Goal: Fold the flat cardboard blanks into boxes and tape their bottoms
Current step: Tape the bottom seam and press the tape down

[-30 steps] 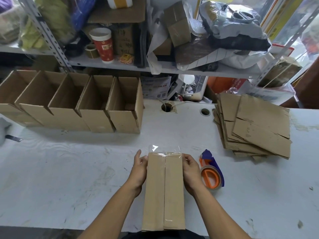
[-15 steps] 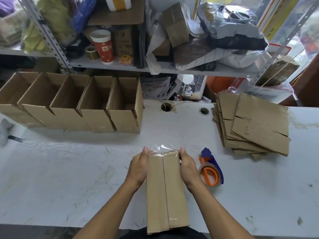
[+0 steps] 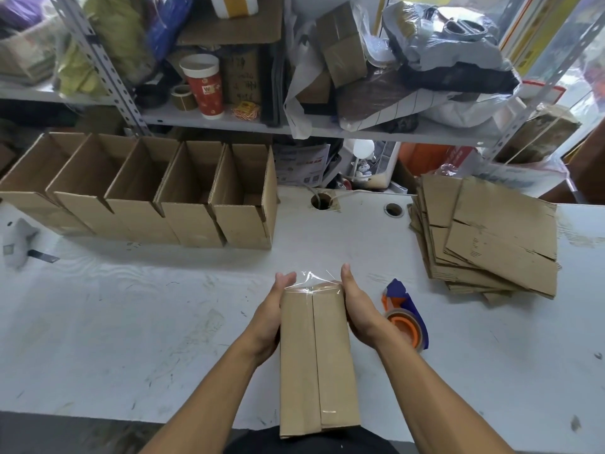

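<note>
A brown cardboard box (image 3: 316, 358) lies with its bottom flaps up at the front middle of the white table (image 3: 131, 322). Clear tape runs along its centre seam, and a loose tape end (image 3: 312, 278) sticks up at the far edge. My left hand (image 3: 273, 314) holds the box's left side and my right hand (image 3: 358, 306) holds its right side, fingers at the far corners. An orange and blue tape dispenser (image 3: 404, 316) lies just right of my right hand. A stack of flat blanks (image 3: 491, 237) lies at the right.
Several open folded boxes (image 3: 140, 191) stand in a row at the back left. A cluttered metal shelf (image 3: 294, 126) with a red paper cup (image 3: 203, 85) rises behind the table. Two cable holes (image 3: 322, 201) are in the tabletop. A grey object (image 3: 16, 240) lies at the far left.
Both hands slid forward along the box sides to its far corners. The box has shifted slightly toward me and the loose tape end now stands up between my fingertips.
</note>
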